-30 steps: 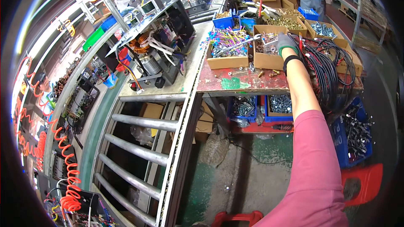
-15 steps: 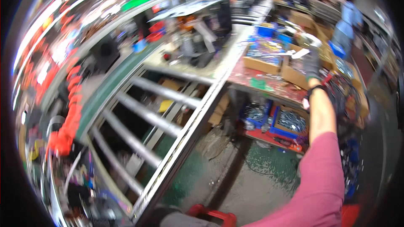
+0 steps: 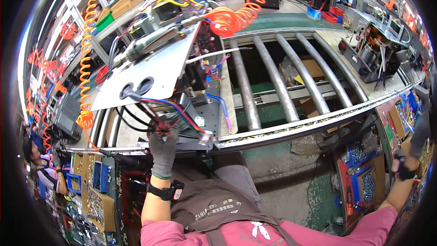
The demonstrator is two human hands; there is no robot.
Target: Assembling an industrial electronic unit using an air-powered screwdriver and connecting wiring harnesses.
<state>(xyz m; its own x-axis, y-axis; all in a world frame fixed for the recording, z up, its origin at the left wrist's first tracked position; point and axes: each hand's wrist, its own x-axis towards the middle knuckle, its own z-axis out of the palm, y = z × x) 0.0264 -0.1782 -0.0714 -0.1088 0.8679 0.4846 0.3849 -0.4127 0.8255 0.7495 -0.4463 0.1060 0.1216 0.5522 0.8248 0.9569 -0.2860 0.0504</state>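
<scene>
My left hand, in a grey glove, is closed round a bundle of black, red and blue wires at the near edge of the bench. The wires come down from black-rimmed holes in a tilted pale metal panel. The panel belongs to a part-built machine with coloured leads, and a screwdriver-like power tool lies on top. My right arm stretches far to the right. The gloved right hand is smeared at the rim of the view beside boxes of small parts, so its fingers cannot be made out.
Metal rollers span a gap in the bench between two assemblies; the second assembly stands at right. Orange coiled hoses hang overhead. Blue bins of screws sit on a low shelf at right. Another person works at far left.
My view has swung left, bringing the wired machine and my left hand into sight. My right arm still reaches toward the part boxes, now at the right rim.
</scene>
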